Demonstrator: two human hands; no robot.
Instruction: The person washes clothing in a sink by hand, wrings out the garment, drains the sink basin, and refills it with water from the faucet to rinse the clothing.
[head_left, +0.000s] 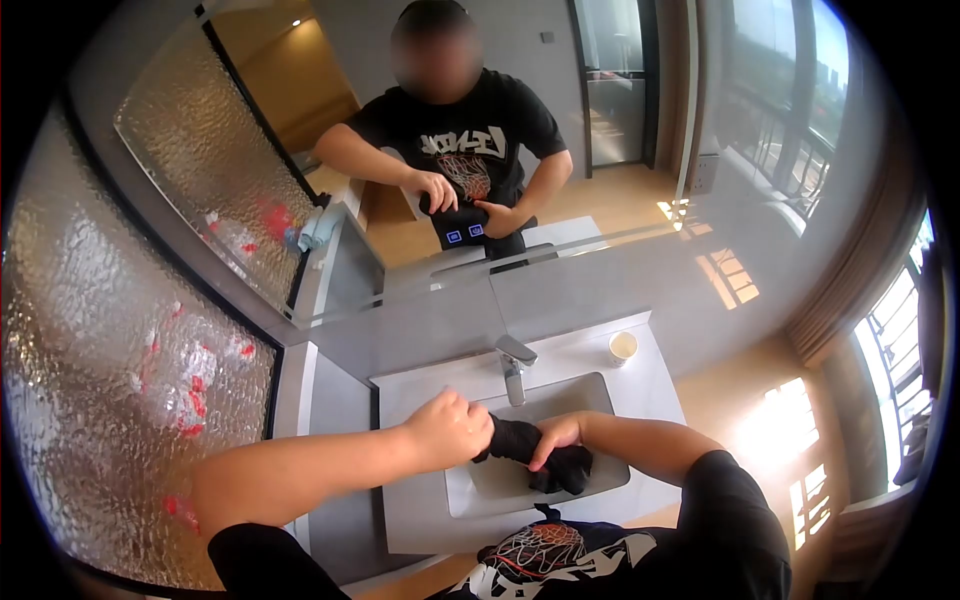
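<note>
A bunched black cloth [515, 438] is stretched between my two hands over the sink [470, 492]. My left hand [447, 432] is closed in a fist around one end of it. With its fingers wrapped round the middle, my right hand [558, 436] grips the same cloth, and a loose crumpled part hangs below over the basin. The cloth's exact kind cannot be made out. Just behind the hands stands a metal faucet [515, 368].
A paper cup [622, 348] stands on the white counter [410, 520], right of the faucet. A large mirror [600, 215] above reflects the person in a black T-shirt. Textured glass [100, 400] borders the left side, and a window [895, 340] lies at right.
</note>
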